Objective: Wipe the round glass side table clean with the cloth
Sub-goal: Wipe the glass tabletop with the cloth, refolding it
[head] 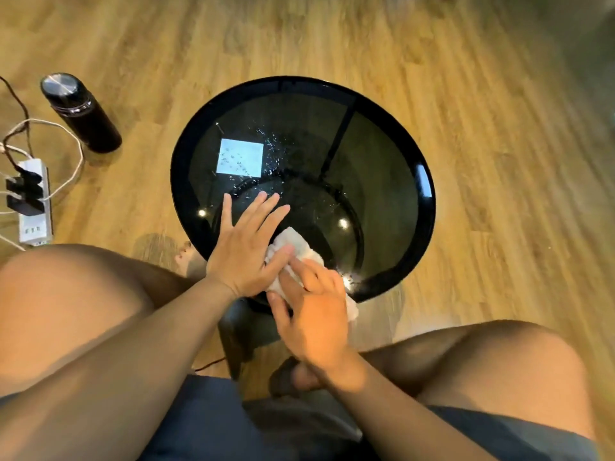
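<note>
I judge the wiping barely begun. Nearest me, my right hand point(312, 317) lies over the white cloth point(293, 247) at the near edge of the round glass side table point(382, 181), fingers point(299, 274) bent down onto the bunched fabric; whether they pinch it or only press it flat I cannot tell. Just to its left, my left hand point(246, 247) lies open and flat, palm down, fingers spread on the glass, its right side touching the cloth.

Farther out, water droplets point(273, 148) speckle the middle and far-left of the top, around a bright square reflection point(240, 158), so most of the surface looks left to wipe. The far-right glass looks dry, though blur hides fine marks. Off the table, on the floor far left, stands a dark flask point(83, 114).
</note>
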The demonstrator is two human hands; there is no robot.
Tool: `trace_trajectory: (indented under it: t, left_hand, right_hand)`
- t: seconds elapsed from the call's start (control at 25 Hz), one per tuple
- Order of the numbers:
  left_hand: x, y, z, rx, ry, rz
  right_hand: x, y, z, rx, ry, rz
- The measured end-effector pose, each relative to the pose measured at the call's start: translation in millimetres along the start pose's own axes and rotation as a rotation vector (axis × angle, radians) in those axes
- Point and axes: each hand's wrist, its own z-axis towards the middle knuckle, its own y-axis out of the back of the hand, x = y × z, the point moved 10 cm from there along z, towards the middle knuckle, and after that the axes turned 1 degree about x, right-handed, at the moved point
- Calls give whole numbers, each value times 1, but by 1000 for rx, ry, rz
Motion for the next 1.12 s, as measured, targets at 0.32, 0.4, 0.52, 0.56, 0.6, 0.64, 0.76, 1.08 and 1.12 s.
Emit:
trace_trajectory:
  t: [0.32, 0.4, 0.52, 0.56, 0.6, 0.64, 0.76, 1.08, 1.12]
  left_hand:
    - [4, 1, -1, -49, 1, -30]
    - [4, 0, -1, -47, -5, -42]
    - [4, -1, -1, -53, -18, -43]
    - [3, -2, -1, -47, -20, -42]
    - [4, -3, -1, -46, -17, -38]
    - [5, -3, 0, -44, -10, -31]
    - [4, -4, 1, -20, -4, -27]
    - [3, 6, -2, -78, 3, -91]
    - [6, 11, -3, -105, 12, -125]
  right_hand:
    - [-129, 32, 64, -74, 11, -169]
    - [-193, 44, 95, -65, -134, -230]
    - [-261, 64, 134, -84, -296, -352]
    - [-277, 70, 142, -99, -363, -375]
    - [-285, 74, 149, -105, -409, -388]
    - [-287, 75, 154, -96, -443, -381]
    - [-268, 66, 138, -67, -517, -213]
    - [-11, 3, 25, -44, -32, 57]
    - [5, -3, 22, -13, 17, 66]
